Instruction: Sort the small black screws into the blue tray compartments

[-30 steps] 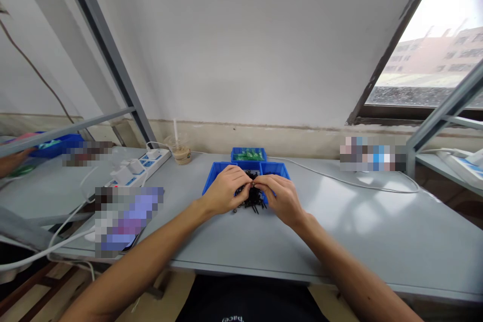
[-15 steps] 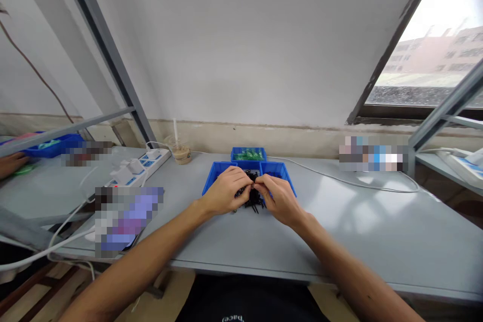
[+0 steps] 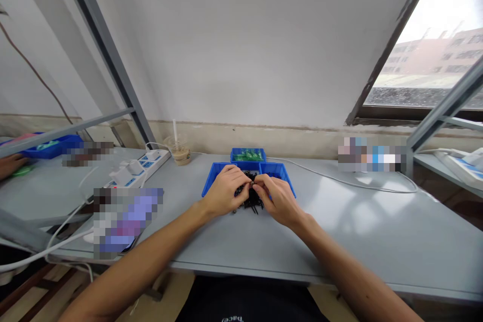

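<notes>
My left hand (image 3: 229, 189) and my right hand (image 3: 277, 195) meet fingertip to fingertip over a pile of thin black pieces (image 3: 253, 205) on the table. Both hands are closed in a pinch; whatever lies between the fingertips is too small to name. Just behind them stand blue bins: one at the left (image 3: 212, 176), partly covered by my left hand, and one at the right (image 3: 285, 173), partly behind my right hand. A further blue bin (image 3: 248, 165) at the back holds small green pieces (image 3: 249, 154).
On the left of the grey table (image 3: 241, 251) are a white power strip (image 3: 155, 160) with plugs, a blurred-out phone-like thing (image 3: 130, 224) and a plastic cup with a straw (image 3: 181, 154). A white cable (image 3: 339, 181) runs right. Another person's hand (image 3: 14, 164) is at far left.
Both hands stay pinched together over the black pieces, with only slight finger movement. The view has shifted a little.
</notes>
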{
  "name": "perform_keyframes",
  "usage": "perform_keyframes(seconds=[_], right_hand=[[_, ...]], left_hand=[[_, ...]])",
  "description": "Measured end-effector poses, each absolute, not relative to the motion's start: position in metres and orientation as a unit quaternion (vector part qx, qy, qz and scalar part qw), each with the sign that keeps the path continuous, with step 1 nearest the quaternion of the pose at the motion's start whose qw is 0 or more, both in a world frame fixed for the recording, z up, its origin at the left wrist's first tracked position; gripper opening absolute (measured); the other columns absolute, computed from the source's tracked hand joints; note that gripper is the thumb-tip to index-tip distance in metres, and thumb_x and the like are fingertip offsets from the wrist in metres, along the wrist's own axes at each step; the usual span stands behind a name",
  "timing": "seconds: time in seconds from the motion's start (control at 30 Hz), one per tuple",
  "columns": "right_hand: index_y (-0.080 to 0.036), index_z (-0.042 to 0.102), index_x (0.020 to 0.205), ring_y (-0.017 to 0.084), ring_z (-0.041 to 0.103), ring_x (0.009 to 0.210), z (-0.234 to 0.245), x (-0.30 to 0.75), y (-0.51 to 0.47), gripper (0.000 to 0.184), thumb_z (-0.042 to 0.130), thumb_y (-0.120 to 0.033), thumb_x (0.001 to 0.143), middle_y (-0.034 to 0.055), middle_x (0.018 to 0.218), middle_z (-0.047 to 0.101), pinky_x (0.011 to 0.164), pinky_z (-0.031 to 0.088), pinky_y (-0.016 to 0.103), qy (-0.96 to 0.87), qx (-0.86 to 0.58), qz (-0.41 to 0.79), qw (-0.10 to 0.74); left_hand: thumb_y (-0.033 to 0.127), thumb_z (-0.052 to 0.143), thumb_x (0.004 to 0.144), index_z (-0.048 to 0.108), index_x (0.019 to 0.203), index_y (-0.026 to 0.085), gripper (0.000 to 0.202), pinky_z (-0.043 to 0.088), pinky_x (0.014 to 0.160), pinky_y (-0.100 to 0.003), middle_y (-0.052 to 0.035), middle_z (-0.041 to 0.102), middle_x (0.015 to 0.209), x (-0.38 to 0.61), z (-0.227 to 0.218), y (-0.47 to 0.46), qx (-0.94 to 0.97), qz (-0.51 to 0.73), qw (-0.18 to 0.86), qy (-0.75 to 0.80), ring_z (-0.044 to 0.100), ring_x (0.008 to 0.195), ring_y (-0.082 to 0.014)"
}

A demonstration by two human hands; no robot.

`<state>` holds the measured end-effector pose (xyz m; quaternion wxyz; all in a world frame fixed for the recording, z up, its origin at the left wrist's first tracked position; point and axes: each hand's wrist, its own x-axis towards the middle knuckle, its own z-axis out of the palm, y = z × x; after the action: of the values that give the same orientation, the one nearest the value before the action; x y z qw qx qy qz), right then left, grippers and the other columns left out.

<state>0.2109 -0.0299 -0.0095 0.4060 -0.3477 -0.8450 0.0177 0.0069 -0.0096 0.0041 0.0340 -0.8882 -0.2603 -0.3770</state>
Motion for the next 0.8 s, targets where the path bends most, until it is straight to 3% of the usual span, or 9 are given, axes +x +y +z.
perform_keyframes(seconds=[0.3, 0.63, 0.8], right_hand=[[-0.021, 0.055, 0.104, 0.016, 0.061, 0.072, -0.0104, 0.2109, -0.0291, 0.014, 0.042, -0.023, 0.107, 0.0029, 0.084, 0.068, 0.068, 0.04, 0.027, -0.849, -0.347, 0.014, 0.398], [-0.022, 0.048, 0.088, 0.014, 0.051, 0.062, -0.0078, 0.2113, -0.0316, 0.021, 0.038, -0.025, 0.107, -0.0005, 0.071, 0.057, 0.063, 0.033, 0.027, -0.861, -0.351, 0.065, 0.362], [-0.022, 0.045, 0.082, 0.014, 0.046, 0.058, -0.0096, 0.2114, -0.0315, 0.029, 0.033, -0.028, 0.108, -0.0012, 0.066, 0.052, 0.061, 0.029, 0.028, -0.867, -0.366, 0.035, 0.335]], left_hand=[[0.02, 0.047, 0.099, 0.063, 0.092, 0.018, 0.018, 0.047, 0.091, -0.038, -0.0043, 0.071, 0.088, 0.0064, 0.0036, -0.0072, -0.9, -0.357, 0.008, -0.249, 0.062, 0.084, -0.0191], [0.021, 0.045, 0.1, 0.062, 0.094, 0.018, 0.018, 0.047, 0.092, -0.038, -0.0048, 0.072, 0.09, 0.0047, 0.0025, -0.0051, -0.914, -0.34, 0.001, -0.22, 0.063, 0.087, -0.0191], [0.022, 0.045, 0.1, 0.062, 0.089, 0.018, 0.02, 0.047, 0.091, -0.037, -0.0047, 0.069, 0.085, 0.0047, 0.0021, -0.0053, -0.919, -0.335, 0.009, -0.209, 0.061, 0.084, -0.0181]])
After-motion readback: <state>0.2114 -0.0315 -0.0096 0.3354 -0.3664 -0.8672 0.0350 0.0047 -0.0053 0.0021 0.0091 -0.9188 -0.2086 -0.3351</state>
